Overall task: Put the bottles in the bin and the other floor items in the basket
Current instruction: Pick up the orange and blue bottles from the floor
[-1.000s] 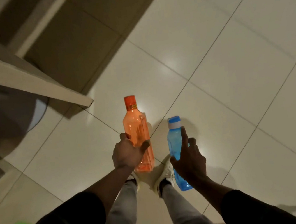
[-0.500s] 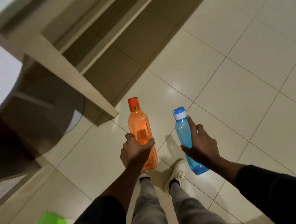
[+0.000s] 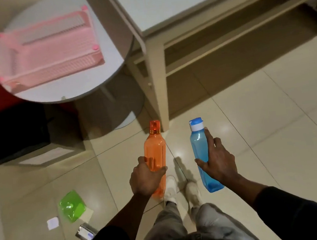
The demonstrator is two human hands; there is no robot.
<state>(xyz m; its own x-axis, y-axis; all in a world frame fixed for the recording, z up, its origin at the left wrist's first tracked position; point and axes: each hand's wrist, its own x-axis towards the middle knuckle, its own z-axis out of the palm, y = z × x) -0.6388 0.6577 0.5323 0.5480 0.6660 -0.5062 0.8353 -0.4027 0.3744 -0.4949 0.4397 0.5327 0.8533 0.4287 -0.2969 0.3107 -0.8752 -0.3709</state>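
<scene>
- The left bottle is in the left hand and the right bottle in the right hand, side by side above the floor.
- The basket sits on the round table, far left.
- The bin stands on the floor at the table's near edge.
- The desk is far right.
- A packet, a card and a small device lie near left, nearer than the bin.

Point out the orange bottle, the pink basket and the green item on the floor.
orange bottle (image 3: 155, 148): head view, on its body just below the neck.
pink basket (image 3: 52, 71): head view, on its near side wall.
green item (image 3: 71, 206): head view, on its middle.
</scene>
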